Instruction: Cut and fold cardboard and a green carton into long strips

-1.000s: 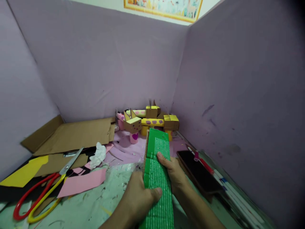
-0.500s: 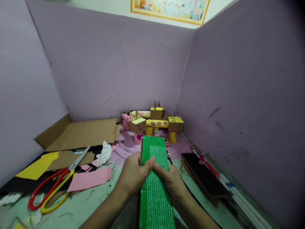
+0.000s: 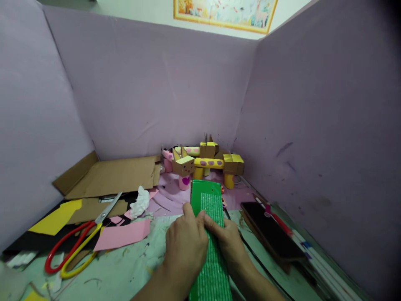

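A long green strip of cardboard (image 3: 210, 255), printed with rows of small white text, points away from me over the table. My left hand (image 3: 188, 242) is closed on its left edge, knuckles turned up. From the right side, my right hand (image 3: 228, 242) grips the same strip, its thumb lying on the printed face beside the left thumb. The fingers under the strip are hidden. Beyond its far end stand several paper animal figures, among them a yellow spotted one (image 3: 209, 163) and a pink-legged one with a box head (image 3: 184, 167).
Scissors with red and yellow handles (image 3: 94, 234) lie at left by a pink paper piece (image 3: 123, 235), yellow paper (image 3: 56, 217) and crumpled tissue (image 3: 139, 202). Behind them is a flat cardboard box (image 3: 115, 174). A dark phone (image 3: 272, 230) and markers lie right. Purple walls (image 3: 150, 83) enclose the table.
My left hand has rolled over the strip's left edge, so its back now faces up. The view has shifted slightly, and the strip sits a little farther right.
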Motion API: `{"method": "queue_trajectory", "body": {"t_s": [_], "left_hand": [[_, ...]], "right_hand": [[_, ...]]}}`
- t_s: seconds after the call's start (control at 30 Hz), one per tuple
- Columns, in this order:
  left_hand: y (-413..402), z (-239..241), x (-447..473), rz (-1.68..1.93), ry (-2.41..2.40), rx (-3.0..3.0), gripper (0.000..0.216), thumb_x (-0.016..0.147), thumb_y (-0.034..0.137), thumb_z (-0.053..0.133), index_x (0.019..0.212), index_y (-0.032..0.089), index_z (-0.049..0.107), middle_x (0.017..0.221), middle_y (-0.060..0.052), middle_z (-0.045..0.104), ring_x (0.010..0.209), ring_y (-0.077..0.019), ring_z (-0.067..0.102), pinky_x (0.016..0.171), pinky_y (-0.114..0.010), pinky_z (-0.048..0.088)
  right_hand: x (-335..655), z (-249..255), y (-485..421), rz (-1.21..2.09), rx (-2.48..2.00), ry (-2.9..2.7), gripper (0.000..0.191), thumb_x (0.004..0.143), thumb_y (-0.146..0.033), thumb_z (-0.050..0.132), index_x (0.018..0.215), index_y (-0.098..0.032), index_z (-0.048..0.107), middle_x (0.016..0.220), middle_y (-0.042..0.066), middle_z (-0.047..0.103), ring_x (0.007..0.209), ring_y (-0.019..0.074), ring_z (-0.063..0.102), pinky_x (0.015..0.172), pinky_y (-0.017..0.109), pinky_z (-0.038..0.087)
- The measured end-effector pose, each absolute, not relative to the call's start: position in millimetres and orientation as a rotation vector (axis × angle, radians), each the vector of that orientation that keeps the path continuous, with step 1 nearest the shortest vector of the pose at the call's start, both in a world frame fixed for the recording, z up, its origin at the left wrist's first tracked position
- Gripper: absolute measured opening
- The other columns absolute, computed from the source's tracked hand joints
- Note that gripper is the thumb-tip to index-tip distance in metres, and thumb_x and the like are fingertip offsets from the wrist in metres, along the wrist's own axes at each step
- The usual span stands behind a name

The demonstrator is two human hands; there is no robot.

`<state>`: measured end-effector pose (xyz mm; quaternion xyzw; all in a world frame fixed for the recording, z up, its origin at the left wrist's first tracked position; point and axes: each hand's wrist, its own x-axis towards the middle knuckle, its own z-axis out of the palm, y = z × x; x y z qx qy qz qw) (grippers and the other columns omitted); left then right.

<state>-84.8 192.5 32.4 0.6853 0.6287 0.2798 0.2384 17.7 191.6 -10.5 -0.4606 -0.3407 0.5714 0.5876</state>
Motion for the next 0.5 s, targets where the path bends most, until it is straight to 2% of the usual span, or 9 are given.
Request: {"method": "queue_trajectory", "body": {"t_s": [0.17, 0.3, 0.4, 0.5], "left_hand": [[219.6, 16.7, -96.3, 0.998, 1.434, 1.804, 0.014, 0.085, 0.021, 0.039, 0.085, 0.017, 0.053, 0.082, -0.007, 0.065, 0.078, -0.0195, 0.061, 0.068, -0.027, 0.043], [241.4, 18.9, -115.3, 1.142, 1.491, 1.728, 0.018, 0.084, 0.024, 0.041, 0.089, 0.015, 0.055, 0.089, -0.009, 0.064, 0.083, -0.0217, 0.059, 0.074, -0.032, 0.042], [245.3, 21.6, -121.3, 1.176, 1.547, 1.682, 0.018, 0.083, 0.024, 0.042, 0.088, 0.014, 0.056, 0.085, -0.009, 0.064, 0.078, -0.0227, 0.058, 0.071, -0.034, 0.042], [243.9, 21.5, -118.7, 1.189, 1.556, 1.646, 0.017, 0.082, 0.024, 0.044, 0.086, 0.014, 0.056, 0.084, -0.009, 0.063, 0.078, -0.0231, 0.058, 0.071, -0.035, 0.042]], "right_hand": [[21.5, -17.0, 194.5, 1.533, -1.008, -0.729, 0.04, 0.065, -0.045, 0.073, 0.088, -0.012, 0.07, 0.07, 0.007, 0.071, 0.061, 0.0199, 0.064, 0.063, 0.033, 0.05], [15.3, -14.6, 186.9, 1.854, -0.841, -0.796, 0.036, 0.074, -0.042, 0.066, 0.09, -0.009, 0.07, 0.075, 0.01, 0.071, 0.067, 0.0213, 0.066, 0.066, 0.033, 0.051], [7.9, -17.8, 180.1, 1.94, -0.866, -0.806, 0.036, 0.069, -0.035, 0.072, 0.094, -0.01, 0.069, 0.077, 0.01, 0.072, 0.064, 0.0205, 0.067, 0.066, 0.033, 0.052], [4.9, -23.2, 177.7, 1.859, -0.899, -0.825, 0.039, 0.064, -0.034, 0.076, 0.094, -0.011, 0.068, 0.073, 0.009, 0.072, 0.058, 0.0196, 0.066, 0.064, 0.034, 0.052]]}}
